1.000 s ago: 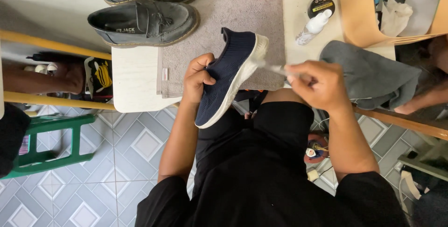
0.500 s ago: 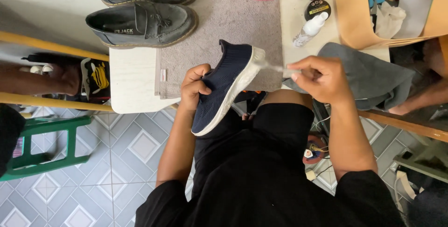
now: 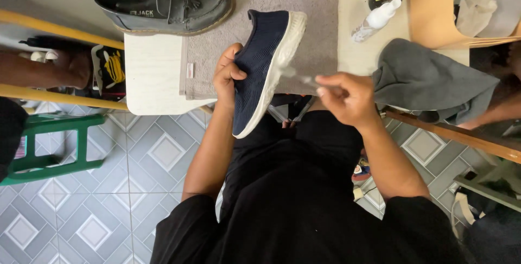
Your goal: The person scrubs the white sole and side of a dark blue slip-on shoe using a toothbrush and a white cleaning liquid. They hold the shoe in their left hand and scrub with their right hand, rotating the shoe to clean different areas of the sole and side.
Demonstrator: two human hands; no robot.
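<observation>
The left hand point(image 3: 230, 77) is clamped on the knit upper of a navy slip-on shoe point(image 3: 264, 63), held over the edge of the grey mat point(image 3: 320, 3) at the table front. The right hand point(image 3: 347, 98) pinches a small blurred brush-like tool point(image 3: 296, 74) whose tip meets the white sole rim at 3 o'clock. Judging by that, scrubbing looks midway: the rim already appears pale, with much left. The shoe's long axis runs from 1 to 7 o'clock, sole facing right; which end is the toe is unclear

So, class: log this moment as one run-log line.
left hand: grips navy shoe | right hand: holds blurred thin tool at white sole | nearby: grey cloth, grey loafer
</observation>
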